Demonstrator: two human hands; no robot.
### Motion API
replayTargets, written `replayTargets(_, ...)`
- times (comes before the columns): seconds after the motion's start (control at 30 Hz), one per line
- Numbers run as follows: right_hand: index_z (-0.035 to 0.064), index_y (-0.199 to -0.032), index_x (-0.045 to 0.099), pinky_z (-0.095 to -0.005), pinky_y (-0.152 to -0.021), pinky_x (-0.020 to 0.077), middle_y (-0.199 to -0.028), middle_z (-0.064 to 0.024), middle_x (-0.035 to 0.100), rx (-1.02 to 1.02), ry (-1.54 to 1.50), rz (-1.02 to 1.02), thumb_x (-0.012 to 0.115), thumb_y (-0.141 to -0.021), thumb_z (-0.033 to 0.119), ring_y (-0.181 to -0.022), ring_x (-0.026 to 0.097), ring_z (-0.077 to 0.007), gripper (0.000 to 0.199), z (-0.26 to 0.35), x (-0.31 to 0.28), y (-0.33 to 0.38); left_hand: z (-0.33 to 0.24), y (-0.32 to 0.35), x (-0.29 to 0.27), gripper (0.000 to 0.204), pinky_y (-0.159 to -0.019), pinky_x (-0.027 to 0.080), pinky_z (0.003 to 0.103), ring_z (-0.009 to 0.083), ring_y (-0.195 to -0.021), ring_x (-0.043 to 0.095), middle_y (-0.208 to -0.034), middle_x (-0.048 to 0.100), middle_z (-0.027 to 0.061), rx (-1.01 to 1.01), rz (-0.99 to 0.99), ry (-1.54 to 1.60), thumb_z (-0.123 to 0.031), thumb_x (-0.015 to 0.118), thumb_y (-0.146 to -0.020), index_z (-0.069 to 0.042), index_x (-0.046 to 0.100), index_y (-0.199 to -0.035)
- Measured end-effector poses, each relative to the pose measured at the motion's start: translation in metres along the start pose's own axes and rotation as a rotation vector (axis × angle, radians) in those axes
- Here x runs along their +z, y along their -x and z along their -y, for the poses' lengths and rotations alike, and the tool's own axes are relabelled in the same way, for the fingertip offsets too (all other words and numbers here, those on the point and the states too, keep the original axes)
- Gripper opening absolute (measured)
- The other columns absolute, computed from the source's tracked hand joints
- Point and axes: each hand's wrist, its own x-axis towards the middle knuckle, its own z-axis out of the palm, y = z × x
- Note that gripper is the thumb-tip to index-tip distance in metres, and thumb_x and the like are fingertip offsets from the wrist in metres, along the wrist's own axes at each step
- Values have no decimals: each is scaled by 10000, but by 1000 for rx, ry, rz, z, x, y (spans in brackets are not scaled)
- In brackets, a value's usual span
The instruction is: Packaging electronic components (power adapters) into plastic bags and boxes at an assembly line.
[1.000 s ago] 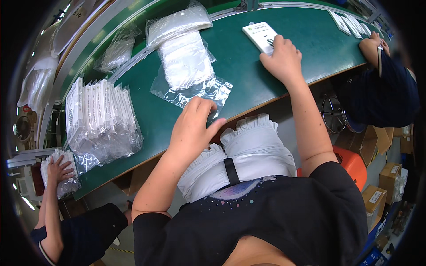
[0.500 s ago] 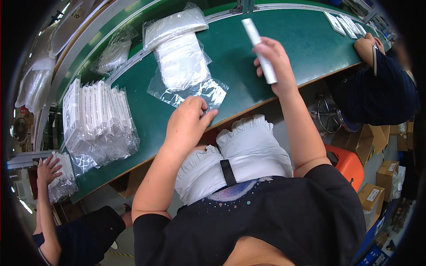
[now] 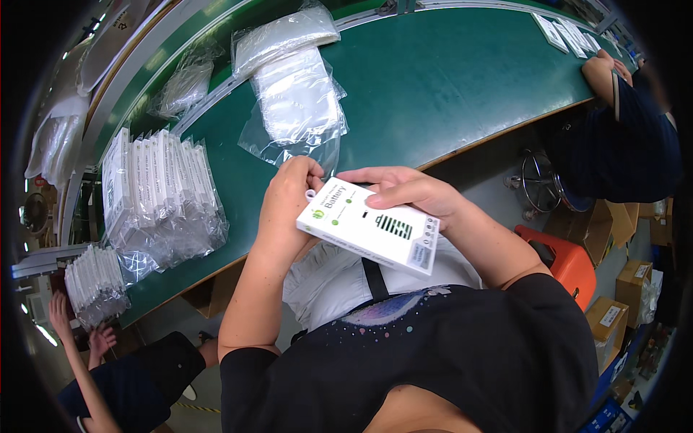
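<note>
My right hand (image 3: 422,193) grips a flat white printed battery box (image 3: 361,229) with a small hanging loop at its left end. The thumb lies across the box's upper face. At the near edge of a pile of clear plastic bags (image 3: 297,101), my left hand (image 3: 285,191) has its fingers curled on the edge of the top bag (image 3: 328,150). Its fingertips are partly hidden. The box's left end is close beside my left hand, in front of the bag.
A green table (image 3: 433,79) holds a bundle of wrapped bags (image 3: 289,43), a row of bagged white boxes (image 3: 162,180) and another row (image 3: 97,285) farther left. One co-worker's hand (image 3: 102,339) is at lower left. Another co-worker's arm (image 3: 600,79) rests near white boxes (image 3: 563,36).
My right hand has brought the box down and left toward my left hand, turning its broad face up. The top bag's edge has shifted left. The left co-worker's hand has left the bagged row.
</note>
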Motion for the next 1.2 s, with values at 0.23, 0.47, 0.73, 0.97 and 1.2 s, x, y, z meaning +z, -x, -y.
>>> replayTargets(0.23,-137,-1300,333,-253,-703,563,-1076,-213,609,-40,144,-39,602,-808,36,-868,671,-184,586,16,10,-15,15,7,-11,156,-587,452,295,209,-634,551,-841,560,118,56,-95,24,29,620,-750,-12,572,-892)
replayTargets(0.47,-123,-1252,398,-262,-684,559,-1083,-196,610,-154,306,-205,554,-837,23,-837,668,-179,467,4,9,-8,15,18,-14,104,-593,486,224,90,-672,561,-806,573,49,-465,-93,604,-8,591,-838,16,586,-940)
replayTargets(0.73,-60,-1151,492,-242,-732,522,-1029,-133,617,-512,492,-444,600,-864,66,-855,622,-132,332,-23,26,-22,6,24,-17,144,-683,507,240,124,-794,608,-893,604,76,28,-147,188,47,567,-829,26,581,-971)
replayTargets(0.97,19,-772,554,-201,-583,463,-754,-65,635,-558,467,-532,674,-829,94,-654,581,-73,152,-13,37,-15,13,30,-10,253,-754,519,283,137,-831,619,-953,625,103,-254,-102,934,-64,626,-850,42,537,-1061)
replayTargets(1.2,-26,-1034,554,-198,-550,429,-846,-57,635,-342,792,-380,676,-822,112,-709,569,-73,281,-17,36,-20,0,16,4,308,-792,521,311,183,-908,624,-1043,612,122,-406,-291,1584,-178,551,-925,52,505,-1124)
